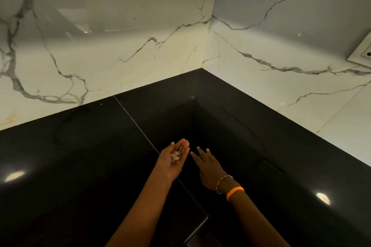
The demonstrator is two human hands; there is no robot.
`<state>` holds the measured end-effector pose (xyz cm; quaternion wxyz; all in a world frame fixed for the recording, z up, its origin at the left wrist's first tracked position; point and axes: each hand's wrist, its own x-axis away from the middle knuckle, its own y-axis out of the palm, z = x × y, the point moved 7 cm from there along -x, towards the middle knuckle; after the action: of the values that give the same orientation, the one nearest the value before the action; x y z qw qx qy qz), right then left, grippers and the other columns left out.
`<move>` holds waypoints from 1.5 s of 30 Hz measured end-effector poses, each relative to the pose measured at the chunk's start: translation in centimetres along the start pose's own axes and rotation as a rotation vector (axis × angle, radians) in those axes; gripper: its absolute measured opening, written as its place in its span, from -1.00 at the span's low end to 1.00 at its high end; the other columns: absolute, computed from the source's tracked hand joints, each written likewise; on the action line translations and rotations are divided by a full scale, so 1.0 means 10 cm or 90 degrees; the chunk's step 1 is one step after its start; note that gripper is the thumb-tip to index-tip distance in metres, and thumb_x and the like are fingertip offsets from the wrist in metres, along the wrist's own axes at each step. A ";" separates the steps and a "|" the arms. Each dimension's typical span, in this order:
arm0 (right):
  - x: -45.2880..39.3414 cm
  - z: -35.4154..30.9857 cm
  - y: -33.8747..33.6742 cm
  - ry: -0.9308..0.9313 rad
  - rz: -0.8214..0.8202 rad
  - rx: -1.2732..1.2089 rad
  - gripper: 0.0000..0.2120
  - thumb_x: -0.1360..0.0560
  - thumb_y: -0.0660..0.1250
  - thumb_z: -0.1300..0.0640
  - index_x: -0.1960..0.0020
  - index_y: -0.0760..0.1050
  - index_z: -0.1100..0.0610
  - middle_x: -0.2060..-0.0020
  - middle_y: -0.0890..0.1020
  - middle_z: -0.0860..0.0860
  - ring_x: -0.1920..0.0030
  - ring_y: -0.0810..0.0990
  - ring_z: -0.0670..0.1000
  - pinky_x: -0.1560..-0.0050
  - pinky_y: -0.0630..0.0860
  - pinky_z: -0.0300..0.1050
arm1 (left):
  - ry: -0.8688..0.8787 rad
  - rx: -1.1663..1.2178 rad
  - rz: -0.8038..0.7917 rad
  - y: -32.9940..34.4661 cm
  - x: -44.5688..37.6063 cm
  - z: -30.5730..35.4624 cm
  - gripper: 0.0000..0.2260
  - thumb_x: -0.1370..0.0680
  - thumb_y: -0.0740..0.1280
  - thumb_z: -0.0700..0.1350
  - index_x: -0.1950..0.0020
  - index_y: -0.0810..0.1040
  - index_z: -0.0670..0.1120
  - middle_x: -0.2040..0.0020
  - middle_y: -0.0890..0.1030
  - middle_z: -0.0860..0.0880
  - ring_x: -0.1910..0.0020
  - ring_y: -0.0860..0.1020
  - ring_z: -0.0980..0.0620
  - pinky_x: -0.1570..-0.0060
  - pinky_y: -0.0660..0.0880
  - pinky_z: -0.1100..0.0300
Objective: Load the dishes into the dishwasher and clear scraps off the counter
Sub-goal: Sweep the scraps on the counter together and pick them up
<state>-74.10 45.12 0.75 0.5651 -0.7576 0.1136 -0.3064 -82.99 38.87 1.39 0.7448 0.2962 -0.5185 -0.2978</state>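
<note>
My left hand (174, 161) is turned palm up over the black counter (80, 156), cupped, with a small heap of pale scraps (175, 156) lying in the palm. My right hand (210, 168) lies palm down just to its right, fingers straight and spread, fingertips close to the left hand's edge and low over the counter. It holds nothing. An orange band and a bead bracelet sit on my right wrist. No dishes or dishwasher are in view.
The glossy black counter fills an inner corner, bounded by white marble walls (140, 46) behind and to the right. A seam (136, 122) runs diagonally across the counter. A white wall socket (363, 50) sits at the far right. A dark object's edge (196, 230) shows at the bottom.
</note>
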 end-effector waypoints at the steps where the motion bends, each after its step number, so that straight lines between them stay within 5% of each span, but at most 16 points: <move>1: 0.04 -0.04 0.01 0.001 0.013 0.027 -0.30 -0.56 0.17 0.21 -0.53 -0.19 0.09 -0.52 -0.17 0.09 -0.51 -0.20 0.19 -0.50 -0.05 0.05 | 0.000 0.001 0.000 0.00 0.00 0.00 -0.74 -0.63 0.13 -0.14 -0.03 0.55 -0.27 0.05 0.63 -0.18 0.05 0.59 -0.01 -0.05 0.47 0.10; 6: 0.22 -0.11 0.07 0.017 0.113 0.095 -0.44 -0.60 0.08 0.24 -0.51 -0.09 0.20 -0.52 -0.01 0.12 -0.51 0.01 0.10 -0.48 0.15 -0.06 | 0.000 -0.012 -0.015 0.03 -0.03 -0.05 -0.74 -0.63 0.13 -0.15 -0.01 0.56 -0.28 0.16 0.67 -0.17 0.08 0.61 -0.02 0.03 0.50 0.08; 10: 0.24 -0.04 -0.02 0.006 0.163 0.079 -0.58 -0.60 0.10 0.14 -0.43 0.19 0.22 -0.38 0.29 0.12 -0.34 0.30 0.09 -0.22 0.44 -0.10 | -0.014 -0.033 -0.023 0.04 -0.03 -0.11 -0.73 -0.63 0.12 -0.14 -0.04 0.55 -0.28 0.15 0.66 -0.17 0.10 0.61 -0.01 0.04 0.50 0.08; 19: 0.14 0.04 -0.31 0.080 0.201 -0.042 -0.72 -0.57 0.17 0.11 -0.24 0.41 0.19 -0.22 0.45 0.13 -0.19 0.45 0.08 -0.17 0.42 -0.14 | 0.004 -0.041 -0.021 0.06 0.05 -0.07 -0.71 -0.64 0.09 -0.15 -0.07 0.53 -0.30 0.07 0.62 -0.19 0.03 0.59 -0.03 -0.07 0.47 0.09; 24: 0.06 0.06 -0.37 0.088 0.116 -0.067 -0.75 -0.59 0.15 0.14 -0.14 0.49 0.24 -0.13 0.53 0.15 -0.11 0.55 0.10 -0.10 0.44 -0.16 | 0.001 -0.039 -0.021 0.07 0.10 -0.08 -0.71 -0.64 0.08 -0.15 -0.10 0.50 -0.31 -0.04 0.59 -0.21 -0.07 0.55 -0.05 -0.13 0.45 0.09; 31: 0.01 0.11 -0.41 0.123 0.050 -0.073 -0.66 -0.43 0.39 0.15 -0.17 0.47 0.22 -0.16 0.53 0.15 -0.16 0.54 0.13 -0.14 0.48 -0.11 | 0.005 -0.044 -0.019 0.05 0.12 -0.05 -0.72 -0.64 0.09 -0.15 -0.13 0.50 -0.31 0.03 0.60 -0.21 -0.05 0.55 -0.06 -0.09 0.46 0.09; 35: 0.03 0.17 -0.40 0.137 0.038 -0.120 -0.78 -0.39 0.43 0.16 0.00 0.49 0.14 -0.09 0.56 0.11 -0.09 0.56 0.08 0.05 0.47 -0.18 | 0.011 -0.042 -0.008 0.01 0.10 -0.05 -0.71 -0.64 0.09 -0.16 -0.18 0.49 -0.31 0.01 0.60 -0.21 -0.10 0.55 -0.06 -0.12 0.45 0.09; 39: -0.01 0.24 -0.51 0.165 0.059 -0.197 -0.90 -0.38 0.40 0.19 0.26 0.49 0.10 0.01 0.63 0.12 -0.04 0.60 0.08 0.03 0.51 -0.16 | 0.007 -0.055 0.002 -0.02 0.06 -0.10 -0.69 -0.64 0.08 -0.16 -0.24 0.46 -0.31 -0.17 0.56 -0.24 -0.17 0.53 -0.09 -0.14 0.44 0.08; 41: -0.02 0.21 -0.66 0.164 0.101 -0.285 -0.97 -0.40 0.38 0.23 0.18 0.58 0.19 0.03 0.65 0.14 0.03 0.60 0.03 0.04 0.53 -0.18 | 0.019 -0.063 0.011 -0.04 0.04 -0.12 -0.67 -0.65 0.05 -0.17 -0.27 0.43 -0.34 -0.27 0.49 -0.28 -0.28 0.47 -0.12 -0.18 0.40 0.07; 45: -0.04 -0.15 -0.94 0.074 0.137 -0.379 -0.96 -0.41 0.37 0.27 0.18 0.58 0.17 0.12 0.64 0.10 0.10 0.58 -0.04 0.04 0.56 -0.22 | 0.034 -0.074 0.059 -0.05 0.02 -0.17 -0.70 -0.65 0.05 -0.15 -0.03 0.49 -0.32 -0.27 0.47 -0.32 -0.24 0.47 -0.17 -0.22 0.40 0.01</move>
<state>-76.94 47.31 9.59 0.3404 -0.8546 0.3094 -0.2408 -81.37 38.61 0.71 0.7873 0.2356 -0.4937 -0.2845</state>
